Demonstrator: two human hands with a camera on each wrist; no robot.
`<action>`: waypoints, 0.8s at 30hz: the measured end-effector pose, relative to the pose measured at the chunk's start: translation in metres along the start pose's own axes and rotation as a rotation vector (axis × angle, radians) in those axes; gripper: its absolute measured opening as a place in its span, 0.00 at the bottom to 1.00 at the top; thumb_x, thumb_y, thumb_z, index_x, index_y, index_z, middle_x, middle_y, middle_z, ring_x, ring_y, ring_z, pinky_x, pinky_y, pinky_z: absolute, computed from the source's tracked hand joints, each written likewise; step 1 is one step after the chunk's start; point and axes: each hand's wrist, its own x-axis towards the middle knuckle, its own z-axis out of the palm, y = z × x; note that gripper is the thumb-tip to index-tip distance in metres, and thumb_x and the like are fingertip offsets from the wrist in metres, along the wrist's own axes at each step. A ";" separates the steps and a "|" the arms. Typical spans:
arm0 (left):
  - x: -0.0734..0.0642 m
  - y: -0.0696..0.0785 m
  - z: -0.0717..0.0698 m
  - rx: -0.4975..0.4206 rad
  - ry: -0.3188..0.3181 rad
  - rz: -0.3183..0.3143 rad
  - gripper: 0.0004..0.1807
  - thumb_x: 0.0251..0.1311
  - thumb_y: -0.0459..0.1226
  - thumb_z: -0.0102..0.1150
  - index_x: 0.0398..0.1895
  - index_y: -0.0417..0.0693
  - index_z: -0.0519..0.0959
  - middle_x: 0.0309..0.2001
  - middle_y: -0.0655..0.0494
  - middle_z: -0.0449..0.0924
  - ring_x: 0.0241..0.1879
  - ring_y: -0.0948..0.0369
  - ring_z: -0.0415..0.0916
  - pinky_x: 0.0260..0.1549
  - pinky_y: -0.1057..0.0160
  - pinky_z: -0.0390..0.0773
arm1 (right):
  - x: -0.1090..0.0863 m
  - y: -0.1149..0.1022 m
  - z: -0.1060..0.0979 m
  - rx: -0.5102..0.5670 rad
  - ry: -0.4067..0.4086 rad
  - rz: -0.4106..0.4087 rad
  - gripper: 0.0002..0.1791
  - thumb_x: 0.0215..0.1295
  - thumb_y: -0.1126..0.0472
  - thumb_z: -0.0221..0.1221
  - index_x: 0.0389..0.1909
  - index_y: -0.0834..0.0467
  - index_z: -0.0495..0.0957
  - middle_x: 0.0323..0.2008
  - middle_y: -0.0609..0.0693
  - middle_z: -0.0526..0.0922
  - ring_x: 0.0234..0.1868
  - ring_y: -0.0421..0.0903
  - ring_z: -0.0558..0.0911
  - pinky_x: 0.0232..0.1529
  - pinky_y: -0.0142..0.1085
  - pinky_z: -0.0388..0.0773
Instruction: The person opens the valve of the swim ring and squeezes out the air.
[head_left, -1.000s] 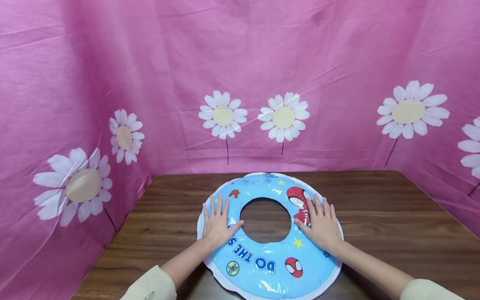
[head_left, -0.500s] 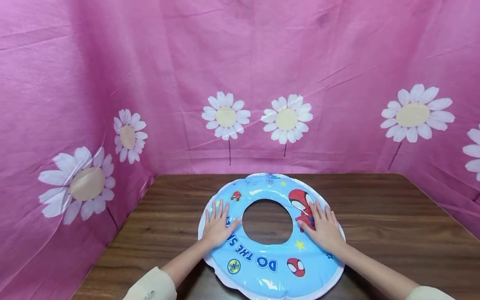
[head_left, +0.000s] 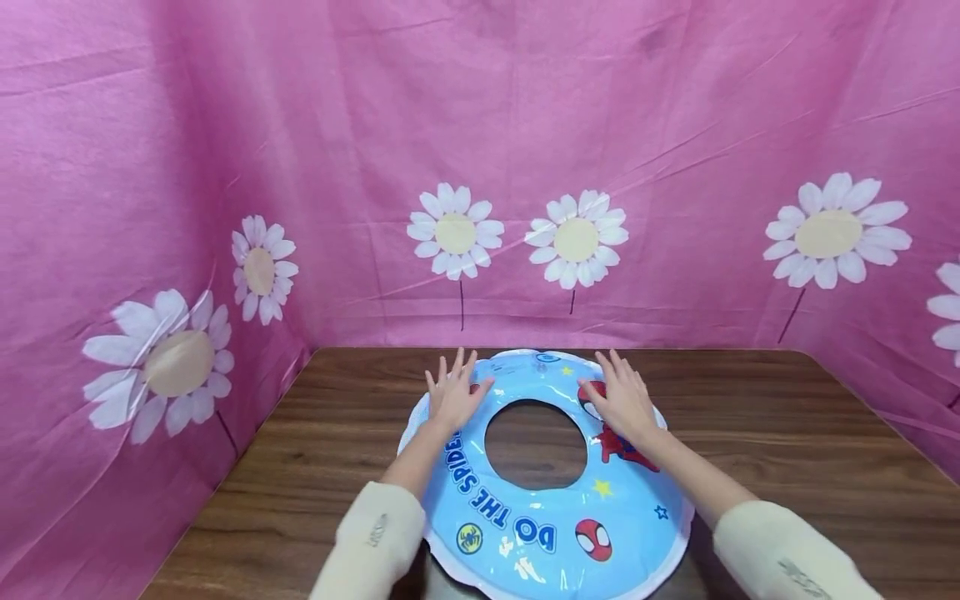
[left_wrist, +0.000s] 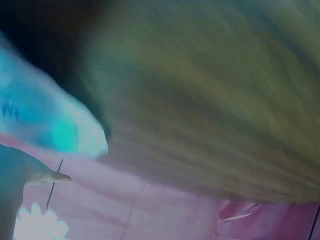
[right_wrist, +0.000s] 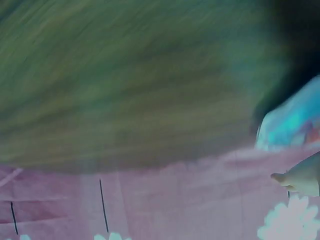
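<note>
My left grip (head_left: 453, 402) at ten o'clock and right grip (head_left: 627, 408) at two, both spread, hover over the glossy plastic ring (head_left: 547, 521); only wrist views reveal the gap.

The head view is bright and fairly sharp; white glare spots the ring (head_left: 645, 525), shadow falls beside it on the table (head_left: 787, 450), and the cloth (head_left: 525, 100) darkens along its left fold. Both wrist views are dim, the table blurred and greenish, the flowers (left_wrist: 40, 225) washed out.
</note>
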 end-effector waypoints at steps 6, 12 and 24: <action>-0.009 0.000 0.034 0.128 -0.128 0.005 0.38 0.65 0.62 0.27 0.73 0.55 0.47 0.72 0.50 0.40 0.68 0.42 0.34 0.57 0.34 0.37 | -0.010 0.011 0.036 -0.123 -0.099 0.060 0.43 0.62 0.33 0.45 0.70 0.57 0.52 0.68 0.65 0.47 0.65 0.70 0.47 0.59 0.63 0.38; -0.008 0.001 0.035 0.146 -0.153 -0.031 0.35 0.67 0.59 0.20 0.73 0.55 0.43 0.72 0.51 0.37 0.68 0.42 0.32 0.57 0.35 0.35 | -0.011 0.014 0.040 -0.126 -0.130 0.072 0.43 0.62 0.31 0.42 0.71 0.53 0.51 0.69 0.63 0.46 0.65 0.71 0.44 0.60 0.63 0.35; -0.008 0.003 0.032 0.145 -0.236 -0.062 0.34 0.67 0.59 0.21 0.73 0.57 0.44 0.72 0.52 0.38 0.68 0.43 0.31 0.58 0.36 0.33 | -0.011 0.009 0.036 -0.121 -0.210 0.117 0.42 0.62 0.33 0.43 0.70 0.54 0.54 0.69 0.64 0.48 0.65 0.70 0.42 0.60 0.62 0.32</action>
